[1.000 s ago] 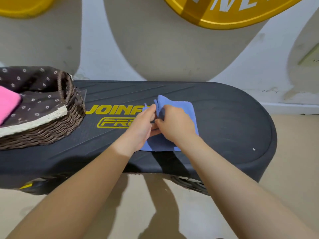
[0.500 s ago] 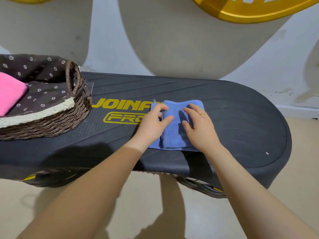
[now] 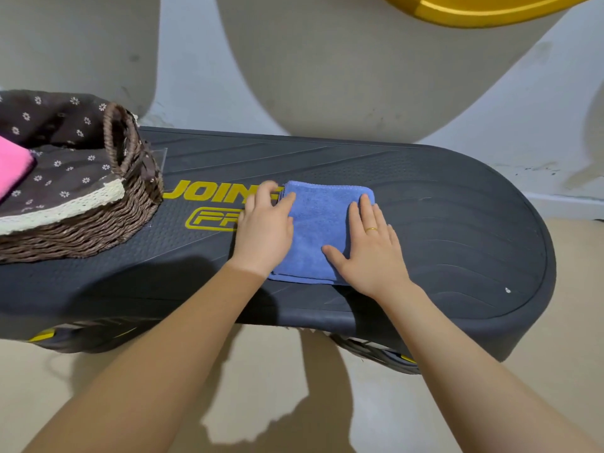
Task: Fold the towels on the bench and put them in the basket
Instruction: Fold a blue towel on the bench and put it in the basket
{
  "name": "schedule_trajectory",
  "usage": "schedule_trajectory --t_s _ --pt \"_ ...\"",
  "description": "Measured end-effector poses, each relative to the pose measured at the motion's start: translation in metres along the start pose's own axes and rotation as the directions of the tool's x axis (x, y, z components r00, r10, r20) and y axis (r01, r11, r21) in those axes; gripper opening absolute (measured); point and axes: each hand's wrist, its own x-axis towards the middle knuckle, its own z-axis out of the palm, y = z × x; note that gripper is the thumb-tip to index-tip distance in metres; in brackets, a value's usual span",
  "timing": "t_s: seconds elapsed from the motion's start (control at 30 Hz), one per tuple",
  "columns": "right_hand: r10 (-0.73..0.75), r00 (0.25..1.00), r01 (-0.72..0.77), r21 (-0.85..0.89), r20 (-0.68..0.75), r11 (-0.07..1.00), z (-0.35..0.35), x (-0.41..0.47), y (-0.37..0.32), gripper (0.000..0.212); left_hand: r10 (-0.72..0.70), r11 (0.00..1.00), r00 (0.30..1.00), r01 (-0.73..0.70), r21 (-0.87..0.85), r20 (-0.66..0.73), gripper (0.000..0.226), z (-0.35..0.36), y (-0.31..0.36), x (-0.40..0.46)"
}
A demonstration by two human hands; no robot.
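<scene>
A blue towel [image 3: 318,223], folded into a small rectangle, lies flat in the middle of the dark bench [image 3: 441,223]. My left hand [image 3: 264,230] rests on the towel's left edge, its fingers curled over the folded side. On the right part of the towel my right hand [image 3: 372,250] presses flat, fingers spread, a gold ring on one finger. At the bench's left end stands a brown wicker basket [image 3: 98,230] with a dark flowered lining. A folded pink towel [image 3: 13,168] lies inside it at the left frame edge.
The bench carries yellow lettering [image 3: 209,197] between basket and towel. A pale wall [image 3: 327,76] rises right behind the bench, with a yellow curved object [image 3: 474,11] at the top right. Beige floor [image 3: 294,387] lies below the bench's front edge.
Both hands pinched the towel's fold together a second ago; now they lie apart on the folded towel, left at its left edge, right flat on its right side.
</scene>
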Motion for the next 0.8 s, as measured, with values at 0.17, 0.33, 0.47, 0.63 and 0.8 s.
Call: schedule_trajectory --t_s 0.17,0.33,0.47,0.63,0.8 --pt "0.034 0.995 -0.028 -0.062 0.097 0.998 -0.005 0.013 0.003 0.098 0.274 0.925 0.935 -0.321 0.206 0.227 0.054 0.008 0.010 -0.004" --pt "0.061 0.998 -0.064 0.126 0.026 0.990 -0.007 0.034 0.014 0.059 0.253 0.940 0.934 -0.300 0.165 0.254 0.066 0.013 0.002 -0.006" --pt "0.072 0.997 -0.070 0.081 -0.018 0.994 -0.003 0.034 0.014 0.057 0.236 0.944 0.934 -0.286 0.163 0.268 0.083 0.013 0.003 -0.006" --pt "-0.031 0.999 0.031 0.010 -0.018 0.999 0.001 -0.002 0.015 0.059 0.212 0.948 0.922 -0.274 0.161 0.325 0.099 0.010 0.006 -0.006" --pt "-0.034 0.999 0.034 0.093 0.001 0.995 0.002 -0.034 0.013 0.057 0.222 0.919 0.909 -0.317 0.236 0.354 0.084 0.010 0.010 -0.008"
